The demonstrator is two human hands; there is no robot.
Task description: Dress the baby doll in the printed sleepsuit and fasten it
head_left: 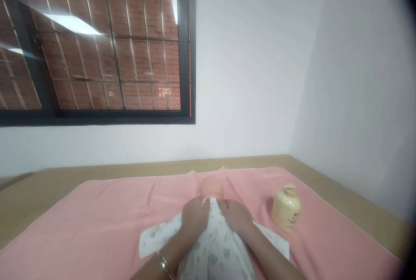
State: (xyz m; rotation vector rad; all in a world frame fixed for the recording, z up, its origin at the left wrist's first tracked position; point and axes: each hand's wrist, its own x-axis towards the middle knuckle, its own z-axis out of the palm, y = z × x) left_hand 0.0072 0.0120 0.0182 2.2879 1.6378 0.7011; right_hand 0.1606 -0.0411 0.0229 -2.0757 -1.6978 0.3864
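A white baby garment (212, 249) printed with small bears lies spread in the middle, its sleeves stretched out to both sides. Above its collar shows the smooth, bald head of what looks like a baby doll (212, 186); the cloth hides the body. My left hand (195, 216) is closed on the garment's left neck edge, a silver bangle on that wrist. On the other side of the collar, my right hand (236, 217) has its fingers curled over the cloth. The fingertips of both hands are partly hidden.
Beneath everything lies a pink sheet (110, 223) over a tan surface (260, 161). A cream pump-style bottle (286, 210) stands on the sheet to the right. White walls (247, 63) and a barred window (113, 46) rise behind.
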